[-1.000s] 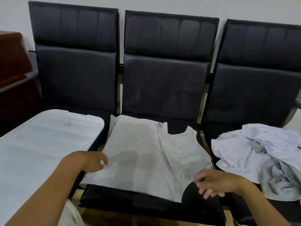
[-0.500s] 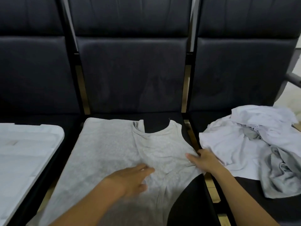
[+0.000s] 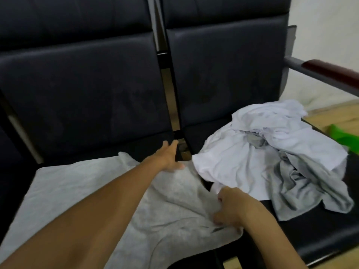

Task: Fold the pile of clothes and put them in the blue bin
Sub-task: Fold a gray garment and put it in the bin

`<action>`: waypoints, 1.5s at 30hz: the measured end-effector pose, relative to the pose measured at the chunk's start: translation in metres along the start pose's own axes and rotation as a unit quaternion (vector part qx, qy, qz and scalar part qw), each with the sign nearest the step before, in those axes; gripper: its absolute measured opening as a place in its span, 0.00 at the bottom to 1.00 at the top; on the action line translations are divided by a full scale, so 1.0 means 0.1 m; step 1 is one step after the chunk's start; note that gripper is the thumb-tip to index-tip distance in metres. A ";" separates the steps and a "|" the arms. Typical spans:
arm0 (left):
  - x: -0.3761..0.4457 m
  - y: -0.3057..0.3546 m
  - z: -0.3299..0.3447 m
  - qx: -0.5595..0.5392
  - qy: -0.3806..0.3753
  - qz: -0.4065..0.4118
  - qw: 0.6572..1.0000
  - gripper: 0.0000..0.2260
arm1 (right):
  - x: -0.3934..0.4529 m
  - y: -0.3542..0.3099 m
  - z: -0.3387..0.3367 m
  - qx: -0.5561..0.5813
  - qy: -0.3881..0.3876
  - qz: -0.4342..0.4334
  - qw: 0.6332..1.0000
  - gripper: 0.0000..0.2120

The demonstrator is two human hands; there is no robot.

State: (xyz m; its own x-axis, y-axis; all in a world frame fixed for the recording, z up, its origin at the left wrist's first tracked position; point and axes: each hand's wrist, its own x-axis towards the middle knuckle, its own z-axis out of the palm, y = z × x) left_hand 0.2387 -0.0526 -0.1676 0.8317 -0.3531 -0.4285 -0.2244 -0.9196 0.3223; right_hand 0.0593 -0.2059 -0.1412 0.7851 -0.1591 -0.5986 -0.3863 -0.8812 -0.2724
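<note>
Reaching across the grey shirt [image 3: 81, 191], the left hand [image 3: 168, 158] now lies open and flat at the shirt's far right corner, where half a second ago it pressed the middle of the cloth. The right hand [image 3: 231, 208] has dropped from the shirt's right edge to its near right part and is closed, pinching a bunch of the fabric. The view has swung right, so the white lid seen earlier on the left is out of frame; the blue bin is not in view. Both hands on the right side suggest the next fold, right side over left, is being set up. The pile [image 3: 272, 164] sits untouched on the next seat of the bench [image 3: 320, 235], just beside the shirt.
</note>
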 end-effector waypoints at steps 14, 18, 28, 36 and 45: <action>0.14 0.51 -0.15 -0.076 -0.072 0.018 0.994 0.06 | -0.23 0.29 -0.40 0.261 0.062 -0.093 0.959 0.13; -0.08 0.56 -0.42 -0.449 -0.060 -0.024 0.891 0.18 | -0.45 0.21 -0.47 0.444 0.039 -0.157 0.881 0.12; -1.02 -0.48 -1.03 -0.697 0.161 -0.017 0.699 0.16 | -0.86 -1.17 -0.14 0.422 -0.041 -0.320 0.847 0.11; -1.75 -2.30 -0.59 -0.438 0.269 -0.224 0.828 0.05 | -0.74 -1.32 0.33 0.193 -0.081 -0.254 0.944 0.12; -0.79 -1.17 -0.17 0.190 -0.003 0.219 0.957 0.33 | -0.42 -1.37 0.83 -0.053 -0.102 -0.070 0.991 0.26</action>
State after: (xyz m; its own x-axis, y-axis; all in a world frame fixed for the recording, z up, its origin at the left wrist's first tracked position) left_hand 0.2073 0.0860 -0.1574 0.6129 -0.7192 -0.3274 -0.7207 -0.6786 0.1416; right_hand 0.0390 -0.0418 -0.1417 0.7089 0.0525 -0.7034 -0.2181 -0.9320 -0.2894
